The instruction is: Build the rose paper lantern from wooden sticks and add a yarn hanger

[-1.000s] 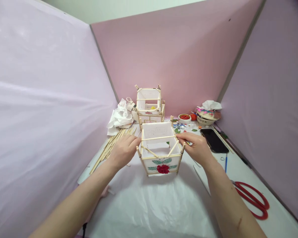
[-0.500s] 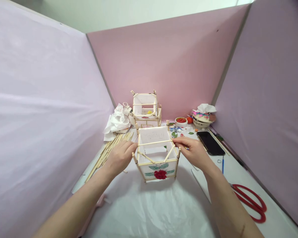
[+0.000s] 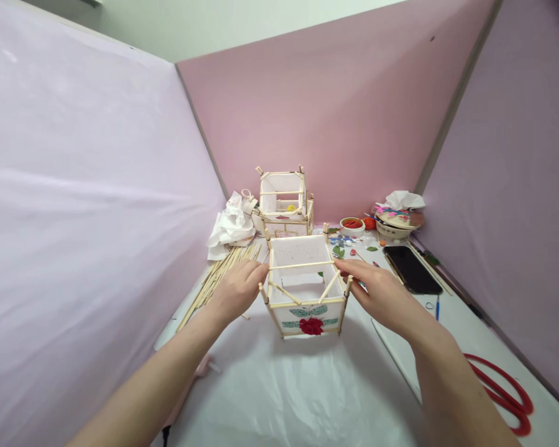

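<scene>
A square lantern-like frame (image 3: 307, 315) of thin wooden sticks with white panels stands in the middle, its front panel bearing a red flower and green glittery leaf shapes. Across its open top lies a crossing stick (image 3: 302, 266), with shorter sticks set diagonally at the front corners. My left hand (image 3: 240, 288) is closed on the frame's left side, near one end of the crossing stick; its fingertips are partly hidden. On the right side, my right hand (image 3: 370, 288) pinches the frame near the stick's other end, fingers bent together.
Behind stands another stick frame (image 3: 283, 217). Loose sticks (image 3: 214, 282) and crumpled white paper (image 3: 233, 226) lie left. Toward the right are a black phone (image 3: 412, 269), red-handled scissors (image 3: 503, 391), a small red-filled bowl (image 3: 353, 226) and a stacked bowl (image 3: 394, 231). A pink tool (image 3: 186, 388) lies front left.
The whole view has shifted, so everything appears farther right. Both hands keep their places at the sides of the frame.
</scene>
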